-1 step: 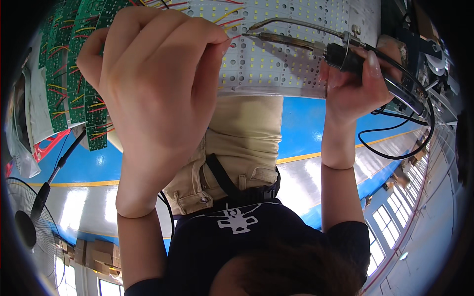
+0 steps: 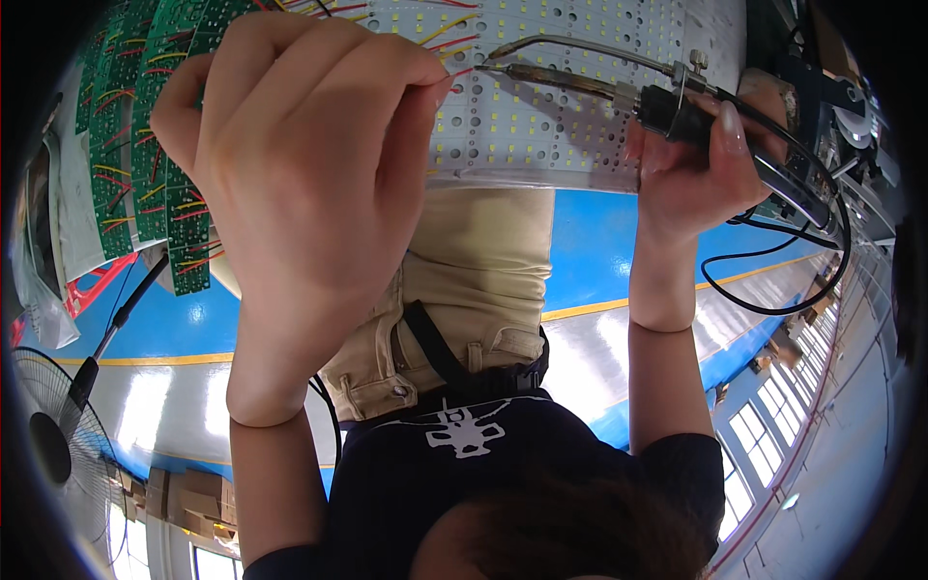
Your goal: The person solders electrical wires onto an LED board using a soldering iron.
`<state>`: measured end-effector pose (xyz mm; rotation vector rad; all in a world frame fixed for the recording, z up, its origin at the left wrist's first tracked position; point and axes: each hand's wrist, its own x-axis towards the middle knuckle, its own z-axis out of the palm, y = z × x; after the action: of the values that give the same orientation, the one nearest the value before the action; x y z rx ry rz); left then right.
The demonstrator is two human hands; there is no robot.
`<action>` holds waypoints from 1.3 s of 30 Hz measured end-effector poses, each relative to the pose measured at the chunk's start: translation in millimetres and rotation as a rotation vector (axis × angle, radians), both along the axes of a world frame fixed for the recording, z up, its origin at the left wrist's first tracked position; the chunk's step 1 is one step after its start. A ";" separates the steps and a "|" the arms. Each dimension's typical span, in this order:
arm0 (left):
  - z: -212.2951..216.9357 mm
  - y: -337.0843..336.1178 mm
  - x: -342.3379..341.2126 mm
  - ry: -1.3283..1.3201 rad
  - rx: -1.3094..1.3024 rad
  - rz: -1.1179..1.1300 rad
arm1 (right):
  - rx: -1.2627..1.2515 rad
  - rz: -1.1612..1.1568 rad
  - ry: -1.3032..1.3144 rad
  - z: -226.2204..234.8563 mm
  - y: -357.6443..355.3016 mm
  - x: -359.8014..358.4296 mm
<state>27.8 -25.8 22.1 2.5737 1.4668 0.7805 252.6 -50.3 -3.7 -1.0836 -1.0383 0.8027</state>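
Note:
My left hand [image 2: 300,164] is closed in a pinch on a thin red wire [image 2: 464,72] above a white circuit board panel [image 2: 570,130] dotted with small yellowish LEDs and round holes. In my right hand [image 2: 698,179] is a soldering iron [image 2: 561,79] with a black handle. Its tip meets the free end of the red wire, close to the board. Clamped to the iron by a small screw, a bent metal feed tube [image 2: 580,42] ends just above the tip. My left fingertips are partly hidden behind the hand.
Green circuit boards [image 2: 118,159] with red and yellow wires lie left of my left hand. A black cable [image 2: 841,261] loops at the right. Below the table's edge is a blue floor [image 2: 590,232]; a fan [image 2: 53,445] stands at lower left, near cardboard boxes [image 2: 188,498].

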 end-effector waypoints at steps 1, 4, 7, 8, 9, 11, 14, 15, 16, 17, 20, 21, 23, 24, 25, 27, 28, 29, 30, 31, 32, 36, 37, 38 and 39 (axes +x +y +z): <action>0.9 0.0 0.7 0.003 -0.011 0.006 | 0.006 -0.006 -0.006 -0.6 -0.1 -0.1; 1.5 0.4 1.8 0.000 -0.024 0.011 | 0.026 -0.026 -0.027 -1.6 -0.6 -0.3; 2.6 -0.1 2.9 0.003 -0.034 0.018 | 0.045 -0.045 -0.048 -2.8 -1.0 -0.6; 2.9 -0.4 3.0 0.010 -0.042 0.025 | 0.052 -0.052 -0.055 -3.3 -1.0 -0.7; 2.4 -0.1 2.7 0.010 -0.042 0.025 | 0.059 -0.058 -0.061 -3.7 -1.1 -1.0; 0.7 0.5 1.9 -0.001 -0.013 0.012 | 0.073 -0.072 -0.075 -4.4 -1.2 -1.4; -0.2 -0.3 1.7 -0.005 -0.008 0.017 | 0.094 -0.091 -0.095 -5.5 -1.6 -2.3; -0.1 -0.2 1.7 -0.006 -0.008 0.017 | 0.101 -0.098 -0.102 -5.8 -1.6 -2.6; 0.3 -0.2 1.5 0.002 -0.012 0.016 | 0.108 -0.105 -0.109 -6.1 -1.7 -2.8; 0.6 -0.1 1.4 0.009 -0.016 0.015 | 0.115 -0.112 -0.116 -6.3 -1.7 -3.0; 1.7 -0.1 1.1 0.018 -0.025 0.016 | 0.132 -0.110 -0.148 -5.7 -0.7 -5.1; 1.4 0.0 1.0 0.017 -0.025 0.016 | 0.141 -0.102 -0.174 -5.4 -0.6 -5.7; 0.3 0.1 0.9 -0.006 -0.010 0.010 | 0.131 -0.103 -0.205 -5.1 -1.7 -5.2; 0.3 0.2 0.9 -0.006 -0.010 0.010 | 0.121 -0.103 -0.235 -5.0 -2.9 -4.4; 0.6 0.5 0.8 -0.005 -0.013 0.008 | 0.111 -0.104 -0.266 -5.0 -4.2 -3.4; 1.9 -0.1 2.6 -0.005 -0.017 0.009 | 0.091 -0.104 -0.327 -5.1 -6.8 -1.0; 3.8 -1.7 6.2 0.011 -0.028 0.030 | 0.081 -0.103 -0.357 -5.2 -8.1 0.3; 4.6 -2.6 7.9 0.026 -0.040 0.051 | 0.071 -0.102 -0.387 -5.4 -9.3 1.5; 3.3 -1.6 6.1 0.027 -0.039 0.051 | 0.063 -0.103 -0.417 -5.2 -10.5 3.2; 0.6 0.1 2.5 0.000 -0.021 0.023 | 0.054 -0.104 -0.447 -5.1 -11.6 4.8; -0.7 1.1 0.7 -0.026 -0.003 -0.004 | 0.045 -0.105 -0.477 -4.9 -12.6 6.2; 0.9 0.7 1.0 -0.007 -0.022 0.013 | 0.007 -0.105 -0.596 -5.1 -14.3 8.6; -0.1 1.0 0.8 -0.014 -0.009 0.007 | 0.007 -0.105 -0.596 -5.4 -13.1 8.7; -1.0 1.2 0.7 -0.021 0.003 0.001 | -0.011 -0.062 -0.444 -5.8 -10.6 8.7; -1.6 1.2 0.5 -0.020 0.003 0.001 | -0.028 -0.019 -0.292 -5.8 -8.7 8.2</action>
<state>28.3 -24.7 20.5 2.5596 1.4627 0.8069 260.9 -59.0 -9.5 -1.2577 -1.2615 0.6572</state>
